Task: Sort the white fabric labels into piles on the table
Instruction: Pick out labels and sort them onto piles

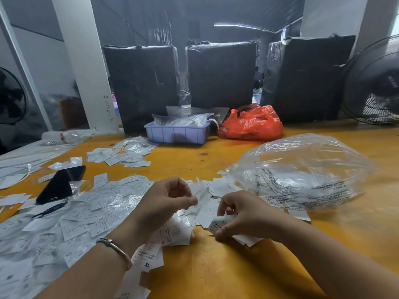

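Observation:
White fabric labels lie scattered over the orange table (226,266). A broad heap (64,223) covers the left side, a smaller pile (121,155) lies further back, and a loose cluster (205,203) sits between my hands. My right hand (241,214) grips a small stack of labels (220,224) just above the table. My left hand (168,199) hovers to its left with fingers curled and thumb against the fingertips; whether it pinches a label is unclear. A label marked XL (148,263) lies under my left wrist.
A black phone (61,184) rests on the left heap. A puffed clear plastic bag (302,171) sits at the right. Behind are a lilac tray (177,133), an orange bag (251,123), black wrapped bundles (222,74) and a fan (375,83).

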